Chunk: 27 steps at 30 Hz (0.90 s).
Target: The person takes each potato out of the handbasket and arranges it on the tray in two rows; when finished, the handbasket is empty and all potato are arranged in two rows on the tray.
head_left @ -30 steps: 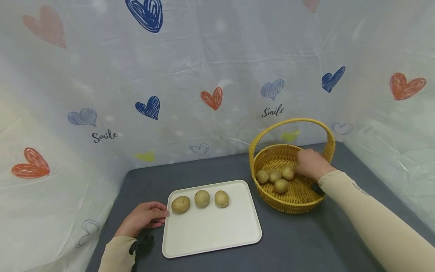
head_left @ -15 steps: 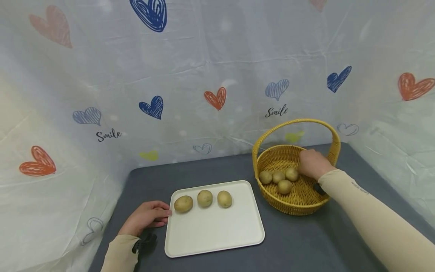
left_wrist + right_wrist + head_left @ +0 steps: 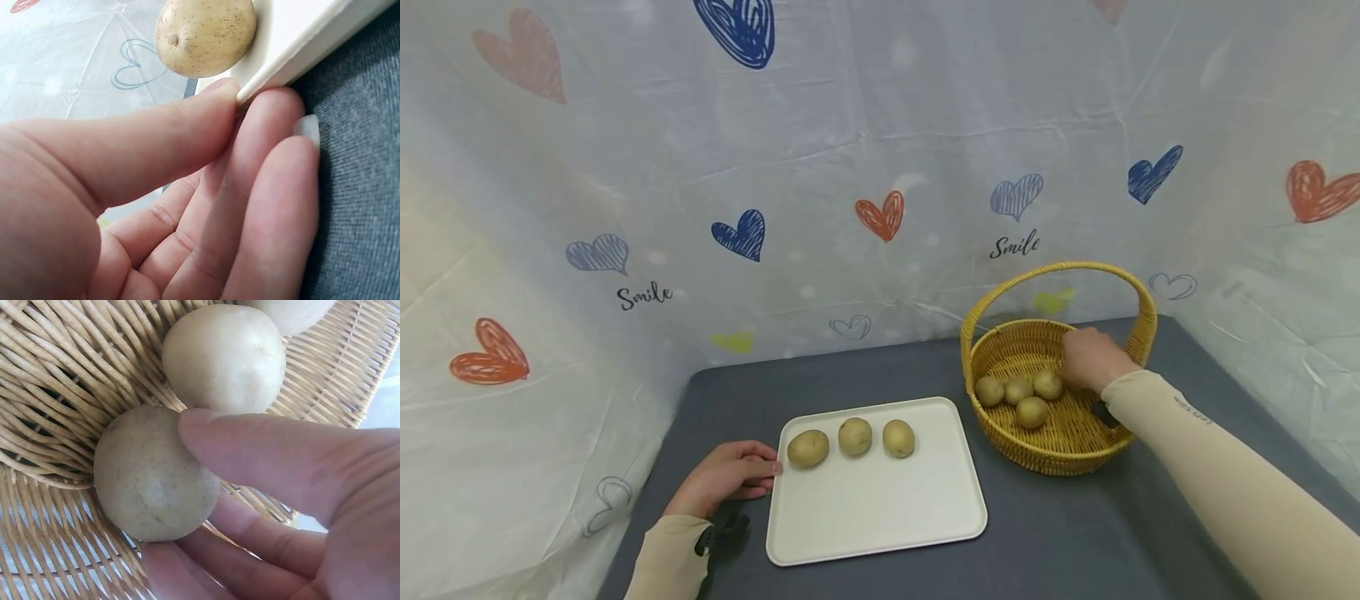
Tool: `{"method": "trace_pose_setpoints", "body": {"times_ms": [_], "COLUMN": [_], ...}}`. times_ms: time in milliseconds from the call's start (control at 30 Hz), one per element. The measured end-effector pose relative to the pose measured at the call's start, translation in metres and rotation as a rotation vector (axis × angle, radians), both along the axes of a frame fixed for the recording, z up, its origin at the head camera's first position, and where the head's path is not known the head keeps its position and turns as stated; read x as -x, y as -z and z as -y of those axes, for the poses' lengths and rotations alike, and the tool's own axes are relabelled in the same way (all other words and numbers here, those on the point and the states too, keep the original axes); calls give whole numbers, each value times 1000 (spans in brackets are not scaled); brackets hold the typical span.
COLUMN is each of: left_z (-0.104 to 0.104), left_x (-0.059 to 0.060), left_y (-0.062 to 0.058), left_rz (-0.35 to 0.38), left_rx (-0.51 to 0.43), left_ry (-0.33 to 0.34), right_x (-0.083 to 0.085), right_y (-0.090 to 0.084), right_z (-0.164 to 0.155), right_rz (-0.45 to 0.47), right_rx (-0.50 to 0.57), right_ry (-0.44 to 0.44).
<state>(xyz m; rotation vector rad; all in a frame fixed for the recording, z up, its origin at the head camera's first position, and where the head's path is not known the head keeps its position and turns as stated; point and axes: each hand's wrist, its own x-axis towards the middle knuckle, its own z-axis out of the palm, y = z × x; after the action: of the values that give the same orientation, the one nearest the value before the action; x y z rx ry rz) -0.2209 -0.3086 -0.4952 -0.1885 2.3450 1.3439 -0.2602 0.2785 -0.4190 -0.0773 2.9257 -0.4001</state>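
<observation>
White tray (image 3: pixel 880 508) farther rightward onscreen, left fingers (image 3: pixel 278 181) round rim (image 3: pixel 281 65), right fingers (image 3: pixel 269 544) round potato (image 3: pixel 150 481).

The head camera sits above the near side of the counter (image 3: pixel 1037 533), facing forward and down from mid range. Its frame places the tray (image 3: pixel 880 517) at 6 o'clock, the basket (image 3: pixel 1037 462) at 4 o'clock and the sheet (image 3: pixel 820 158) across 12 o'clock. The left wrist camera, at close range, faces along the left fingers (image 3: pixel 275 206) to the tray rim at 1 o'clock. The right wrist camera looks at close range into the basket; the right fingers (image 3: pixel 275 540) occupy 4 o'clock. Head and left wrist views share the tray's 9 o'clock edge; head and right wrist views share the basket interior.
</observation>
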Motion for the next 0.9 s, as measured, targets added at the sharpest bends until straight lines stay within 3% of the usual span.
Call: {"method": "trace_pose_setpoints", "body": {"times_ms": [567, 900], "left_z": [-2, -2], "left_x": [0, 0], "left_y": [-1, -1], "left_rz": [10, 7], "left_rx": [8, 2], "left_ry": [-12, -19], "right_x": [-5, -49], "right_y": [2, -24], "right_z": [-6, 1], "right_rz": [-31, -221], "right_rx": [30, 189], "right_ry": [-15, -34]}}
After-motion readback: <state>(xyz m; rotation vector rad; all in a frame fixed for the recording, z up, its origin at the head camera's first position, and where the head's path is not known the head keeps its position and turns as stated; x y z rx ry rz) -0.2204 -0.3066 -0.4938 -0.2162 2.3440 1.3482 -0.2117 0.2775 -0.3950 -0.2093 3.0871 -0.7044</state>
